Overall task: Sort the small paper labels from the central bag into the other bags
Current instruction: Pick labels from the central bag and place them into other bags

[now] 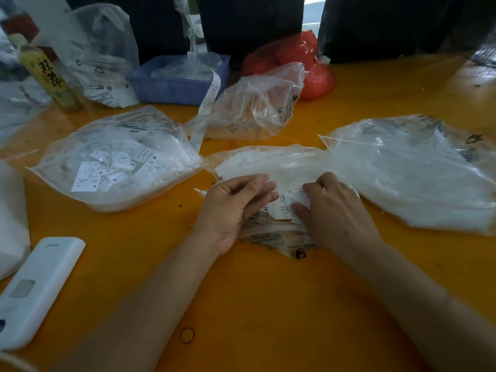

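- The central bag lay on the orange table, clear and crumpled, its mouth toward the person; small white labels with fine black print spilled from it between the two hands.
- The left hand rested at the bag's left edge, palm turned inward; its fingers were loosely curled and close together, thumb near them; whether they pinched a label could not be told.
- The right hand lay palm down on the label pile; its fingers bent onto the papers, thumb pressing a label's lower edge; a true pinch could not be told.
- The left bag held many white labels, flat and overlapping; sizes XS, XL, S and M were readable through the plastic.
- The right bag was clear and full of white, its contents blurred; it touched the central bag's right end.
- The far bag stood behind the central one; a label strip trailed from a blue tray down beside it.
- A red bag, a bottle and a white remote lay apart from the sorting.
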{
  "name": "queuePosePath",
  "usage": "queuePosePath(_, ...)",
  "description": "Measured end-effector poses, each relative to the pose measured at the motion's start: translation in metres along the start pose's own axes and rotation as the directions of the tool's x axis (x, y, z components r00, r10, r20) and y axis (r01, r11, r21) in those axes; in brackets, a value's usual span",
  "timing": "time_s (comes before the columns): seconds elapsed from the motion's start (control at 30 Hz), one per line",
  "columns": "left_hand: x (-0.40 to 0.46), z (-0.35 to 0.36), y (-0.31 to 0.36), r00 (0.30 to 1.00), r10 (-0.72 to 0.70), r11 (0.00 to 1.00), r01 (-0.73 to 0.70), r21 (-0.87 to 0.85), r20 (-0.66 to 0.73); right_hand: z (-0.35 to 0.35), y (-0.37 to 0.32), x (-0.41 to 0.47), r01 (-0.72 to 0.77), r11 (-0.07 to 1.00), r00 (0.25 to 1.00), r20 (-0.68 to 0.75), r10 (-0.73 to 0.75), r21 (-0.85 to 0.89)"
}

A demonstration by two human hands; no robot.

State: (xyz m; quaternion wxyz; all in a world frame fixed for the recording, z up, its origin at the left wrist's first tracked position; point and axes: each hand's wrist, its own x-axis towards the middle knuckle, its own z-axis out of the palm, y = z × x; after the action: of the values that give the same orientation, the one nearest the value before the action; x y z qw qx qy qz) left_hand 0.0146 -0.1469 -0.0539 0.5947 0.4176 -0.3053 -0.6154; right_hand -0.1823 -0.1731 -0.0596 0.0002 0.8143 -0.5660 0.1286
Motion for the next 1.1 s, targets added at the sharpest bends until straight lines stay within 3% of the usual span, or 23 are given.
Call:
queuePosePath(0.2, 0.001, -0.002, 0.000, 1.000, -0.002, 1.000, 0.002, 0.016, 0.024, 0.002, -0.004, 0.001, -0.024, 0.999, 1.000, 0.012, 0.024, 0.021)
queuePosePath(0.77, 0.001, -0.001, -0.003, 1.000, -0.002, 1.000, 0.002, 0.031, 0.012, -0.002, -0.007, -0.001, 0.093, 0.995, 0.996, 0.000, -0.093, 0.021)
queuePosePath(0.87, 0.001, -0.001, -0.002, 1.000, -0.011, 1.000, 0.011, 0.021, 0.004, -0.004, -0.007, -0.001, 0.089, 0.983, 0.994, -0.074, -0.078, 0.160)
queuePosePath(0.97, 0.001, -0.003, 0.001, 1.000, -0.026, 1.000, 0.026, -0.006, -0.010, -0.006, -0.004, -0.001, 0.025, 0.942, 0.988, -0.151, 0.027, 0.334)
queuePosePath(1.1, 0.002, -0.003, 0.002, 0.999, -0.041, 0.998, 0.040, -0.042, -0.008, -0.012, 0.002, -0.005, -0.055, 0.789, 0.970, -0.154, 0.187, 0.611)
